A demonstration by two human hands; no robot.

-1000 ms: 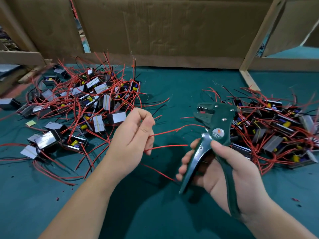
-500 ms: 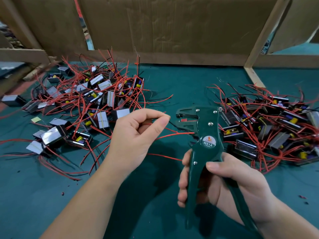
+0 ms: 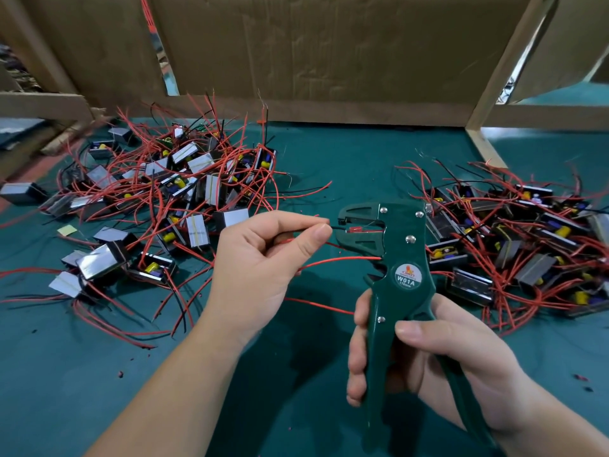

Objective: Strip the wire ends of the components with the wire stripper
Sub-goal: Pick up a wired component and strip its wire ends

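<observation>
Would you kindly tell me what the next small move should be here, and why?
Probably squeeze the handles of the green wire stripper with the right hand. The left hand pinches a thin dark wire whose end sits between the stripper's jaws, and the handles are spread apart, so closing them should strip it.

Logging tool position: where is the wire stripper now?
Head view, right of centre: the wire stripper stands gripped in the right hand, facing the left hand.

L hand pinching; R hand gripping.
</observation>
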